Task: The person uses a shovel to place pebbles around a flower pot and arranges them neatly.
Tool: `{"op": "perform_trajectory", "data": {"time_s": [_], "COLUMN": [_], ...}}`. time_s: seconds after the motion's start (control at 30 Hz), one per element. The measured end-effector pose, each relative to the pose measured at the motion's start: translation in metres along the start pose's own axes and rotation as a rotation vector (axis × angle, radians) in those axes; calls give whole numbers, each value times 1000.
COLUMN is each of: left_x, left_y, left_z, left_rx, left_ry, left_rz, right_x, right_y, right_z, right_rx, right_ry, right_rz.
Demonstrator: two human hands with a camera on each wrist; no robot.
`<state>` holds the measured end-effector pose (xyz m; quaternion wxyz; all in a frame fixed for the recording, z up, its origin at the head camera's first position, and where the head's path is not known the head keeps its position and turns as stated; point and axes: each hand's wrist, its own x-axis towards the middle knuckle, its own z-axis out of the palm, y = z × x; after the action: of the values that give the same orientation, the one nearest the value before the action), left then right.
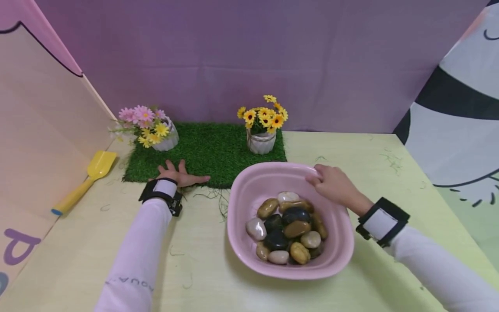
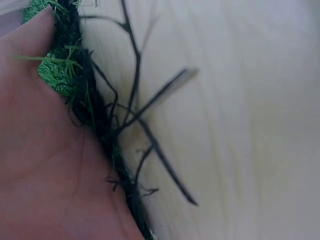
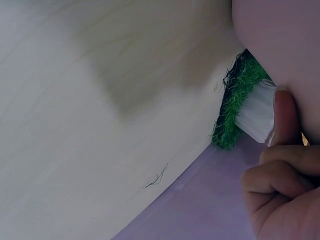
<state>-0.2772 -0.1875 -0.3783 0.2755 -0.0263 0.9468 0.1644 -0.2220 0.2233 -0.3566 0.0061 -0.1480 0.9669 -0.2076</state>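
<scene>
behind the pink bowl (image 1: 249, 190) rim, right hand (image 1: 335, 184) fingers gripping, tips hidden; left hand (image 1: 177, 177) flat.

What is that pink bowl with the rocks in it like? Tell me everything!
The pink bowl is big, smooth and glossy, plastic by its look, squarish with rounded corners and a wide rim. It sits upright on the pale yellow table, just in front of the green grass mat. Inside lies a heap of polished pebbles in brown, black, tan and white. The right hand holds its far rim, fingers curled over the edge.
</scene>
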Motion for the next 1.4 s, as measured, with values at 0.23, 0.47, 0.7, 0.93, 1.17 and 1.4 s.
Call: {"op": "perform_trajectory", "data": {"time_s": [0.23,0.47,0.7,0.93,1.17,1.4], "left_x": [0,0,1,1,1,1], "left_y": [-1,0,0,0,0,1], "left_z": [1,0,1,0,0,-1], "left_rx": [2,1,1,4,-2,0], "left_ry": [5,7,4,3,-2,-5], "left_rz": [-2,-5,-2,-1,-3,-3], "right_x": [0,1,2,2,4,5], "right_y": [-9,-14,-16,-24,-27,-30], "right_z": [3,5,8,9,10,12], "right_rx": [3,-18,-29,-17,-35,-34], "right_ry": [-1,2,7,-8,-14,-17], "right_rz": [13,20,34,45,49,58]}}
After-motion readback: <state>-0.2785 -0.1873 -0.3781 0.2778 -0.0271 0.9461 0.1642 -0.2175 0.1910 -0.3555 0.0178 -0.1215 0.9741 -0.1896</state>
